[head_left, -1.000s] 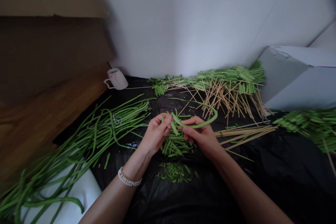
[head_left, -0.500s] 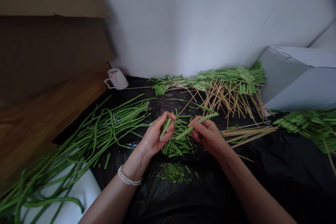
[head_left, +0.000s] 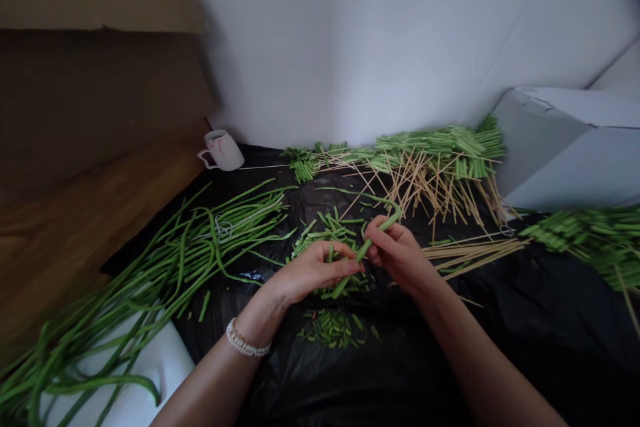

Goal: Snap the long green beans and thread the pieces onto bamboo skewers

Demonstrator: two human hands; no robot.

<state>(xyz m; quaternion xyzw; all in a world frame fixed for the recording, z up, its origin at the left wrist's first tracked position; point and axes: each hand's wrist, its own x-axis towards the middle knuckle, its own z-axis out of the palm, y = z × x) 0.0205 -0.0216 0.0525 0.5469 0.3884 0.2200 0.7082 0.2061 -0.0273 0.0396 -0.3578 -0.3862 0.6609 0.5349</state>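
Between my hands runs a long green bean (head_left: 391, 219), its far end curving back over the black plastic sheet (head_left: 400, 373). My right hand (head_left: 395, 255) is closed round its thick part. Fingers and thumb of my left hand (head_left: 327, 268) pinch the same bean near its lower end, and a short cut piece also shows at that hand. Below my hands lies a pile of cut bean pieces (head_left: 320, 230), partly hidden by the left hand. Nearer to me is a small heap of short bits (head_left: 334, 330).
Long beans (head_left: 170, 260) spread at left over a white object (head_left: 170, 353). A mug (head_left: 223, 151) stands at the back left. Skewered bean pieces (head_left: 440, 143) lie along the wall, more (head_left: 595, 240) at right. Loose sticks (head_left: 475, 255) and a white box (head_left: 565, 147) are at right.
My left hand has moved right and down and now pinches the long bean. The bean has shifted down and left through my right hand, its end now more bent.
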